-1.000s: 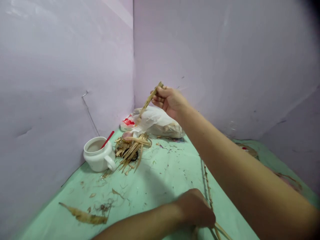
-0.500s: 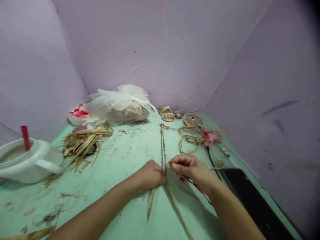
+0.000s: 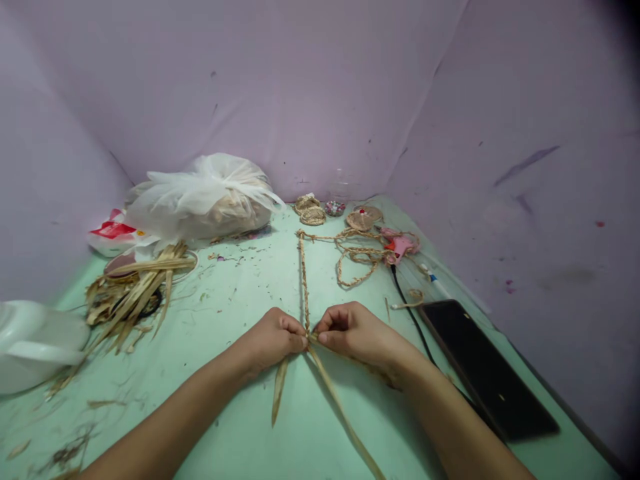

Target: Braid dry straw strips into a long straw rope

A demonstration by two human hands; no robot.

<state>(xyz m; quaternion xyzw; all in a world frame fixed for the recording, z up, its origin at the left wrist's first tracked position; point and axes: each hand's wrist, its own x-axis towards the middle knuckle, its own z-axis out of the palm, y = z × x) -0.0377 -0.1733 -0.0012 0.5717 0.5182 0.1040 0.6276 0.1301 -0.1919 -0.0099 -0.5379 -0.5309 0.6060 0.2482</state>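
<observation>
Okay, the right hand [image 3: 357, 333] is back down from mid-air, pinching a dry strip [image 3: 314, 339] at the near end of the braided cord [image 3: 305, 287]. Left hand [image 3: 275, 340] still has that end pinched.

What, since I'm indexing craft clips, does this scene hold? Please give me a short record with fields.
Left hand: pinching the lower end of a thin tan braided fibre cord
Right hand: pinching a flat tan fibre strip close by
Surface: pale green tabletop, scattered with scraps
Left side: white handled pot, partly out of frame, beside a pile of dry tan strips
Back: tied translucent white plastic bag
Right side: flat black rectangular device
</observation>
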